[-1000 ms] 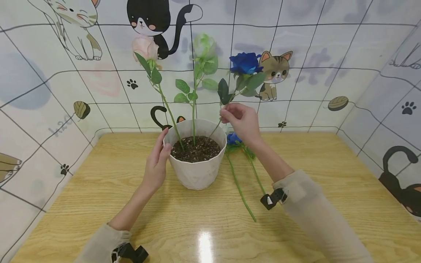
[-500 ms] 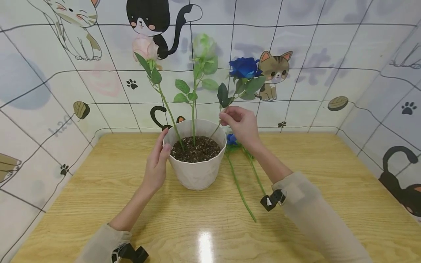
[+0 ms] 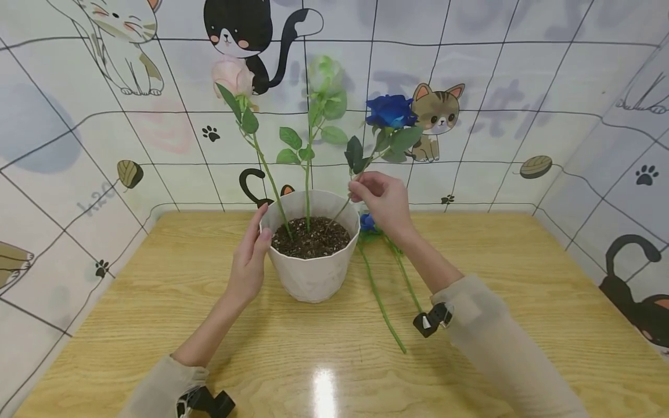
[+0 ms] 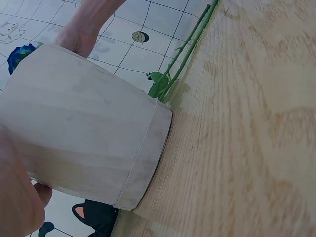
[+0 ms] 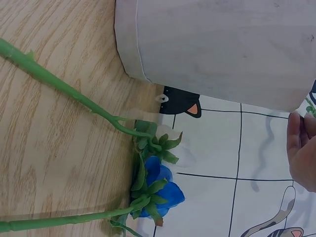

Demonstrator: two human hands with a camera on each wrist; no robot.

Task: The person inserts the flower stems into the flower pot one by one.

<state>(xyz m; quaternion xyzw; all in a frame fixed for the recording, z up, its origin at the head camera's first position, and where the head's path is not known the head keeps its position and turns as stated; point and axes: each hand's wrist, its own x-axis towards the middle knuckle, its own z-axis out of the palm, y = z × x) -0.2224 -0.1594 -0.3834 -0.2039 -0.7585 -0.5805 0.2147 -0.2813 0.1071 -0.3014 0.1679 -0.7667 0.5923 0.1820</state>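
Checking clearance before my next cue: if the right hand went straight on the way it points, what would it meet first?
Beyond the blue rose it pinches, the right hand would probably meet the middle rose's stem first, though depth is unclear and the white pot might come sooner.

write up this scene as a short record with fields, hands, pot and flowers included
left hand: against the left side of the white faceted pot
right hand: pinches the stem of the upright blue rose
pot contents: dark soil, with a pale pink rose and a pale green rose standing in it
blue rose stem: leans right, lower end at the soil; depth unclear
lying beside pot: two green stems, at least one with a blue bloom
surface: wood-grain table
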